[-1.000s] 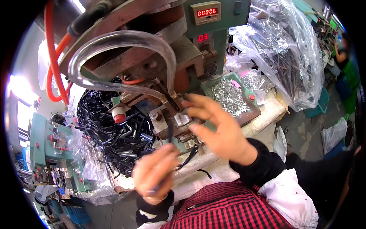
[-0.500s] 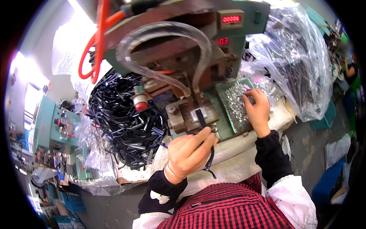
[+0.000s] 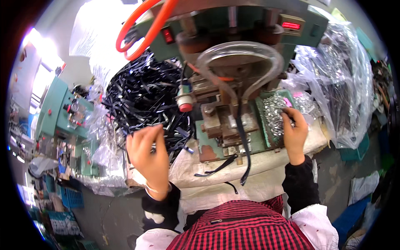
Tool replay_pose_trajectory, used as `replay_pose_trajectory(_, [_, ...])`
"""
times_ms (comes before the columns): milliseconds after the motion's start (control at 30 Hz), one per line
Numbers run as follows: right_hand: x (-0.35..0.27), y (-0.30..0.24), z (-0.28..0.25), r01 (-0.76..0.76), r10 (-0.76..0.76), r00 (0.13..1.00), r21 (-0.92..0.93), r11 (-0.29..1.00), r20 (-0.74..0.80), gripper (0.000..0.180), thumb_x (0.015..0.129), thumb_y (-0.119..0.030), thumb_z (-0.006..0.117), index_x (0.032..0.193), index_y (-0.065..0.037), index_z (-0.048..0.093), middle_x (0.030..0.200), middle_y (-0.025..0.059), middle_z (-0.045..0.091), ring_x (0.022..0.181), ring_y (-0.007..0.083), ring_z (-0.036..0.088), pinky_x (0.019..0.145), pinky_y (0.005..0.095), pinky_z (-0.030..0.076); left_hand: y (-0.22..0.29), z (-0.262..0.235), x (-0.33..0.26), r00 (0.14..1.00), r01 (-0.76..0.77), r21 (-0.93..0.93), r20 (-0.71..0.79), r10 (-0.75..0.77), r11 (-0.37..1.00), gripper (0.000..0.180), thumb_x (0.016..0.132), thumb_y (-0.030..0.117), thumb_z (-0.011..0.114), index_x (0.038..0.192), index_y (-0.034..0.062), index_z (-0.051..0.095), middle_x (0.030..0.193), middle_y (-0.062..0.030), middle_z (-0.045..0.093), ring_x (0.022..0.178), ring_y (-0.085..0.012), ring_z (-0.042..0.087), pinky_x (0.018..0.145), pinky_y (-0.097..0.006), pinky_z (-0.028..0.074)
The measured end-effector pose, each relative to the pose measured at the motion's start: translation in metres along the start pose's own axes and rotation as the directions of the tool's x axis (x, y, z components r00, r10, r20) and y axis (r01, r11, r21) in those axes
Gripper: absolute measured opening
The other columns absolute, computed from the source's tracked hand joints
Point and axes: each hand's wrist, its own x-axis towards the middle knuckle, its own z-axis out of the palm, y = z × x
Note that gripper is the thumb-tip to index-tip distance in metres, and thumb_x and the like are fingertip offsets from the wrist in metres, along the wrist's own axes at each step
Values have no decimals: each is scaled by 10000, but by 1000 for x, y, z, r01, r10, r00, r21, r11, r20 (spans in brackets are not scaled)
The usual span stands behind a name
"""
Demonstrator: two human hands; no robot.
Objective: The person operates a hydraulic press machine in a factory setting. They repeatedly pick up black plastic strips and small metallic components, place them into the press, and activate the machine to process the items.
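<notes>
Straps (image 3: 141,100), black and tangled, fill the upper left of the frame; the left hand (image 3: 148,156) sits at the pile's lower edge, grip narrow, pinching one strap. At centre right, the right hand (image 3: 294,132) dips fingertips into the tray (image 3: 271,125) of small metal clips (image 3: 275,110), beside the green press (image 3: 227,121).

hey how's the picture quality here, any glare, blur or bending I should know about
Head view: strong glare blows out the window at upper left and the white sheet behind the press; fisheye bends edges toward the black rim; the left hand by the black straps and the right hand at the metal parts tray look reasonably sharp.
</notes>
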Motion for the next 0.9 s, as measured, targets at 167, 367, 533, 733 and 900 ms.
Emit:
replay_pose_trajectory(167, [12,-26,20,80,-79,997,72,994,-9,122,887,-10,712,1006,-11,734,957,135,733,904,314,694,820,376,525,-66,81,1,946,-9,142,323,-38,990,138,769,178,824,854,84,768,882,-95,673,923,-322,642,831,-410,514])
replay_pose_trajectory(367, [-14,-4,-15,80,-85,995,-111,991,-44,134,882,15,702,1008,-16,737,957,139,728,898,308,687,815,369,521,-103,105,-7,827,63,234,532,-182,970,119,765,158,796,831,80,736,873,-116,659,877,-339,672,784,-449,543])
replay_pose_trajectory(533, [-42,5,-61,-166,165,980,-1,986,-115,182,867,49,697,1028,-15,753,951,137,723,851,268,677,797,351,516,-94,46,-18,892,269,-83,397,-216,959,97,855,80,757,918,42,695,790,-83,709,606,-234,631,595,-324,486])
replay_pose_trajectory(733, [0,-89,-28,9,-79,973,310,951,215,222,846,-1,726,1068,-10,743,969,138,729,846,239,680,788,342,518,-53,44,-15,761,648,-526,468,-448,551,117,1000,128,694,956,20,684,783,2,682,572,-24,498,506,-187,340])
replay_pose_trajectory(900, [13,-103,44,-171,56,973,539,825,224,362,858,-20,729,1200,30,625,958,101,721,902,178,687,831,308,521,-45,56,-37,770,634,-564,392,-503,529,140,1038,121,630,1038,-7,686,931,-47,737,670,-51,609,560,-182,416])
